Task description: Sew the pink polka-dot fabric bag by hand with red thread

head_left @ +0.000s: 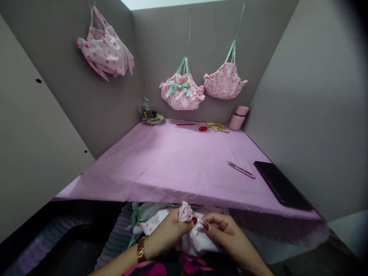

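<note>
A white cloth piece with pink dots (pixel 198 239) lies bunched in my lap, below the table's front edge. My left hand (pixel 169 230) grips it, and a gathered tuft of the fabric stands up between thumb and fingers. Close by on the right, my right hand (pixel 222 230) is closed in a pinch at the cloth, thumb and forefinger together. Whether a needle or thread is between those fingertips is too small to tell. Green ribbon-like fabric (pixel 149 211) trails from the cloth on the left.
A pink-covered table (pixel 172 165) holds thread snips (pixel 241 170), a black phone or tablet (pixel 281 184), a red thread spool (pixel 202 128), a red pencil (pixel 184 124), a pink flask (pixel 239 118) and a small basket (pixel 153 119). Dotted fabric bags (pixel 182 92) hang against grey partitions (pixel 161 46).
</note>
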Demonstrator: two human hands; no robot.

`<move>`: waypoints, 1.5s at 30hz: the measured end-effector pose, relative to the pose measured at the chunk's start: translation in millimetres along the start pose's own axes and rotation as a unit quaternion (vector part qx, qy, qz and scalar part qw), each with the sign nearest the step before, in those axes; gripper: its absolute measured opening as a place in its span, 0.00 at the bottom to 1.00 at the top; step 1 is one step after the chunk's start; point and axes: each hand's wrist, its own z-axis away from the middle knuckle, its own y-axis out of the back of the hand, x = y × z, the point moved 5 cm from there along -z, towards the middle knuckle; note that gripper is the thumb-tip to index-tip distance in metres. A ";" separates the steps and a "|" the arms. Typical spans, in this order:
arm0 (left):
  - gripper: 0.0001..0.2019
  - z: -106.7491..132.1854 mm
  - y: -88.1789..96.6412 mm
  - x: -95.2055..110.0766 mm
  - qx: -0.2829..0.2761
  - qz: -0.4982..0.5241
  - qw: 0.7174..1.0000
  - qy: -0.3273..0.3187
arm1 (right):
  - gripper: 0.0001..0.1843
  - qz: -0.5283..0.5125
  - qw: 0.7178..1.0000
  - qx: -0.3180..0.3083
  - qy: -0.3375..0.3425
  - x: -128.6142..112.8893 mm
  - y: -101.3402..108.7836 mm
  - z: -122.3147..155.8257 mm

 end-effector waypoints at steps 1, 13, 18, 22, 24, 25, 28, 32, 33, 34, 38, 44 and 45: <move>0.10 0.4 -0.9 0.7 0.002 0.007 1.000 0.007 | 0.15 -0.009 1.000 -0.001 -0.002 1.8 0.4 -0.4; 0.13 2.8 -10.7 -0.8 -0.019 0.119 0.992 0.037 | 0.13 0.054 0.996 0.017 0.064 -8.4 -17.6 0.2; 0.12 2.1 -12.9 2.5 -0.031 0.136 0.990 0.013 | 0.11 0.208 0.971 0.054 0.108 -13.3 -18.2 -0.4; 0.12 1.5 -6.8 -2.7 0.005 0.146 0.989 0.023 | 0.10 0.235 0.960 0.108 0.103 -8.0 -10.0 -0.9; 0.11 1.0 -4.3 -5.3 0.015 0.140 0.990 0.023 | 0.10 0.225 0.964 0.111 0.089 -4.8 -8.4 -0.8; 0.11 0.8 -3.4 -5.9 0.018 0.135 0.990 0.022 | 0.11 0.217 0.966 0.109 0.084 -3.9 -8.1 -0.6; 0.10 0.4 -3.1 -5.4 0.018 0.125 0.992 0.016 | 0.11 0.193 0.973 0.101 0.081 -4.5 -8.9 -0.7; 0.11 1.3 -7.5 -1.8 -0.009 0.123 0.992 0.016 | 0.11 0.164 0.979 0.079 0.090 -5.1 -13.6 -3.3; 0.11 1.6 -7.8 -0.9 -0.008 0.120 0.993 0.013 | 0.11 0.162 0.979 0.076 0.093 -4.7 -15.1 -4.1; 0.11 1.8 -7.7 -0.2 -0.004 0.117 0.993 0.010 | 0.12 0.162 0.979 0.075 0.097 -4.3 -16.6 -5.0; 0.12 1.3 -6.5 -1.1 0.010 0.128 0.992 0.012 | 0.11 0.176 0.970 0.092 0.142 -6.1 -21.4 -6.3; 0.10 -1.5 -2.9 -5.2 0.013 0.110 0.994 -0.001 | 0.09 0.256 0.941 0.103 0.195 -11.9 -21.3 -3.7; 0.10 -1.9 -2.9 -6.0 0.009 0.112 0.994 -0.004 | 0.08 0.268 0.933 0.114 0.212 -14.1 -20.1 -2.4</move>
